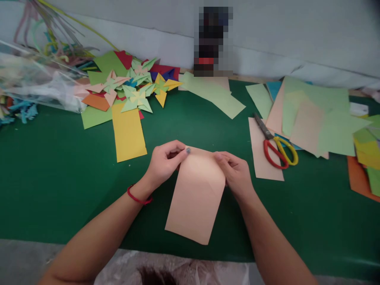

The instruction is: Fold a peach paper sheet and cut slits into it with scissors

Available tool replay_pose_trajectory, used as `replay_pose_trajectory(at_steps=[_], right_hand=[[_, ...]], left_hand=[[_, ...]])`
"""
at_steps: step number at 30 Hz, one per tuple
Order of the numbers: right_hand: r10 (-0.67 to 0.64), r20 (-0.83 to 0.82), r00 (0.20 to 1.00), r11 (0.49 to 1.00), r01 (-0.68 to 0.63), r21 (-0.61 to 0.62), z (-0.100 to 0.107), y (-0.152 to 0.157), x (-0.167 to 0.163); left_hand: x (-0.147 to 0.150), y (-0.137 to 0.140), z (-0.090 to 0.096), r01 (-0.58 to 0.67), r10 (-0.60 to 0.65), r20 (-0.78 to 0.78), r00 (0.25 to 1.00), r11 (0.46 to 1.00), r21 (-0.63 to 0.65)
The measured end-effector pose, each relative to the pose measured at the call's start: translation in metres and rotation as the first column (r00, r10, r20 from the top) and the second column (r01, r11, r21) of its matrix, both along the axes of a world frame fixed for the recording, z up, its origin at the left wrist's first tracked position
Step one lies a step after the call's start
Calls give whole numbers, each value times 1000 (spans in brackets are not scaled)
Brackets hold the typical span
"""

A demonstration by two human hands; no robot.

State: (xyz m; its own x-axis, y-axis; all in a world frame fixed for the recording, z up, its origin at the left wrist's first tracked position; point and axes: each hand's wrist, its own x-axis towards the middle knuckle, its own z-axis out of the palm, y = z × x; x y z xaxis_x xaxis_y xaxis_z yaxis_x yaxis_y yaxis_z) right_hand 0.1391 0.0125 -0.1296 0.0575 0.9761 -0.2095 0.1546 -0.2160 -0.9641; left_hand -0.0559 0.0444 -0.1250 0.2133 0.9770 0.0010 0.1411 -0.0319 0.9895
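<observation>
A pale peach sheet of paper hangs between my two hands above the green table, its upper part curving and its lower edge toward me. My left hand pinches the upper left corner between thumb and fingers. At the upper right corner, my right hand grips the same sheet with the thumb on top. Fingers behind the paper are partly hidden. To the right lie scissors with one red and one yellow handle, resting on another peach strip.
Folded paper stars sit at the back left over coloured sheets, with a yellow sheet in front. Green and peach papers are piled at right. A clear plastic bag and pipe cleaners occupy the far left of the green table.
</observation>
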Motion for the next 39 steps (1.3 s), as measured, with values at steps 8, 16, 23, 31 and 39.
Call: replay_pose_trajectory(at_steps=[8, 16, 23, 31, 39], right_hand=[[-49, 0, 999, 999, 49, -19, 6, -1, -5], [148, -45, 988, 985, -152, -83, 4, 1, 4], [227, -29, 974, 963, -228, -143, 3, -2, 4], [211, -21, 977, 972, -212, -103, 7, -1, 4], [208, -55, 977, 971, -213, -111, 8, -1, 4]], left_hand=[[0, 0, 0, -8, 8, -13, 1000, 1000, 9], [0, 0, -1, -5, 7, -40, 999, 999, 45], [1, 0, 1, -7, 8, -46, 999, 999, 31], [2, 0, 1, 11, -10, 35, 999, 999, -33], [2, 1, 3, 66, -60, 62, 996, 993, -102]])
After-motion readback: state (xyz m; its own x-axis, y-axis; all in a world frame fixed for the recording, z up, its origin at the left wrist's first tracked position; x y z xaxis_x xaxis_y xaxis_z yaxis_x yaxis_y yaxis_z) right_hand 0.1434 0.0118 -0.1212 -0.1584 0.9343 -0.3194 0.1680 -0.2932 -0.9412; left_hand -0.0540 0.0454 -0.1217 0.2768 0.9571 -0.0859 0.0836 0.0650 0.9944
